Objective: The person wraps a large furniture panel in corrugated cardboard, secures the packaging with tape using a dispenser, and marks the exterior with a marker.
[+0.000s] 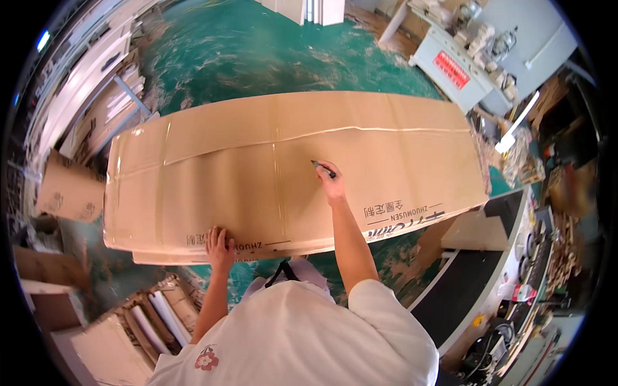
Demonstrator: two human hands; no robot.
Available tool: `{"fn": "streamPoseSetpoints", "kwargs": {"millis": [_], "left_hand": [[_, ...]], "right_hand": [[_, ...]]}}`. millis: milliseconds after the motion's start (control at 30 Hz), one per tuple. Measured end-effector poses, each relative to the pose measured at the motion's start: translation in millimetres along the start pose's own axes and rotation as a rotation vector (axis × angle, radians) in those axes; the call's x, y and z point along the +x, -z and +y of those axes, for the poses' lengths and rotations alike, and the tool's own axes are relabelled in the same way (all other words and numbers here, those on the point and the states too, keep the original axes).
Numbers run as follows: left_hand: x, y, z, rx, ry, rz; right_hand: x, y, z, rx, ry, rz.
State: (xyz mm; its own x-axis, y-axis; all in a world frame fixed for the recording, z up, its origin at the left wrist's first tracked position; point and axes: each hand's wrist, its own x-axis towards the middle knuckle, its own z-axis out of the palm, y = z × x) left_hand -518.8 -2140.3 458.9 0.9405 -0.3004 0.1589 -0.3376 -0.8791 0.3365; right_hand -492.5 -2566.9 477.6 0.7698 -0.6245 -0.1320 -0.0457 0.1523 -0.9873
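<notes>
A long, wide cardboard box (244, 193) lies flat in front of me, bound with strips of clear tape and printed with dark lettering along its near side. My right hand (331, 182) is closed round a black marker pen (325, 169) above the middle of the box. The pen's tip points left and away from me, at or just over the cardboard; I cannot tell whether it touches. At the near edge, left of centre, my left hand (220, 249) lies on the box with its fingers spread.
Boards lean on a metal rack (132, 96) at the far left. A machine with a black belt (457, 289) stands at the near right. Cardboard pieces (116, 341) and white rolls are at the near left. A white cabinet (454, 67) stands far right, beyond the green floor (283, 58).
</notes>
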Motion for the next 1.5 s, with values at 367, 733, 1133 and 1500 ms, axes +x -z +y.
{"fn": "streamPoseSetpoints", "kwargs": {"millis": [367, 733, 1133, 1500], "left_hand": [[61, -18, 76, -0.004, -0.033, -0.109], [62, -31, 77, 0.069, -0.057, -0.083], [128, 26, 137, -0.315, -0.015, -0.055], [114, 91, 98, -0.356, -0.213, 0.021]], "right_hand": [[-39, 73, 9, -0.639, 0.445, 0.060], [-151, 47, -15, -0.673, 0.103, -0.550], [-105, -36, -122, -0.057, 0.157, -0.518], [-168, -115, -139, -0.262, 0.233, -0.569]]}}
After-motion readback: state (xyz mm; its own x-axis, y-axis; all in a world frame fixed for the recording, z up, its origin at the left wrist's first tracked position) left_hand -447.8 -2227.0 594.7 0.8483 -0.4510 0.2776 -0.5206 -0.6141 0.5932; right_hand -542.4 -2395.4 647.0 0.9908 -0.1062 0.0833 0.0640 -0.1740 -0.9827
